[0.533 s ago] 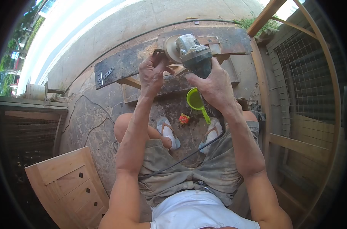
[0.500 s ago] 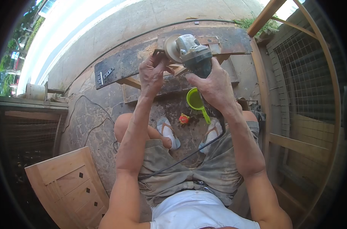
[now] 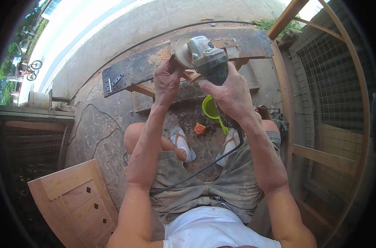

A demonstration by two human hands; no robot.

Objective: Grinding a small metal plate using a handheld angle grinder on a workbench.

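Notably, the chief hazard is at the disc (image 3: 181,52): fingertips of the left grip (image 3: 167,84) are right by its lower rim, bare, no glove. Whether the disc spins cannot be told from a still view. If it does, a slip of those fingers or a small twist of the grinder (image 3: 208,60) could graze skin; a snagged workpiece could likewise be flung off. No guard shows between rim and fingers. Second risk, judged lesser: the cord (image 3: 196,174) runs across the lap, so a shift of the knees might tug the tool.

Position: grinder is held up, seen against the worktop (image 3: 134,68) right of its middle, body across the near edge, disc toward the left end. Height above the surface unclear. Right grip (image 3: 232,93) is wrapped around the rear of the body, thumb on the left side; the head and disc project beyond it, up and to the left. Left grip is bunched, thumb to fingers; whether it pinches a part, cannot tell. Small metal pieces (image 3: 108,85) lie at the worktop's left end, well apart from both hands.
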